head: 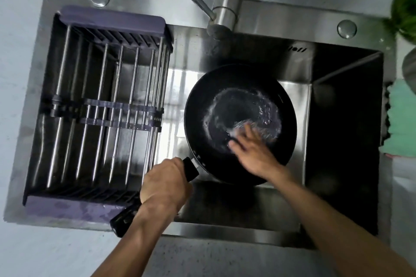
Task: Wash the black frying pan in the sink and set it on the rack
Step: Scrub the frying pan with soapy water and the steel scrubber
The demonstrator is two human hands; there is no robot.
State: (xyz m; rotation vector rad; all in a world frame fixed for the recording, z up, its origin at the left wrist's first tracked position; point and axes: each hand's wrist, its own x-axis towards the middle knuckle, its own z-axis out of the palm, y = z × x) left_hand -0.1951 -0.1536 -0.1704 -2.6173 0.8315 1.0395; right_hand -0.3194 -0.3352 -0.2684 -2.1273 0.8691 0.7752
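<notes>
The black frying pan sits in the steel sink, its inside wet and streaked with suds. My left hand grips the pan's black handle, which points toward the near left. My right hand reaches into the pan and presses a silvery scouring pad against its bottom; the hand and pad are blurred. The rack, with purple ends and steel bars, spans the left part of the sink and holds nothing.
A steel faucet with a lever stands behind the pan. A green cloth lies on the counter at the right edge, with a green object above it. Grey countertop surrounds the sink.
</notes>
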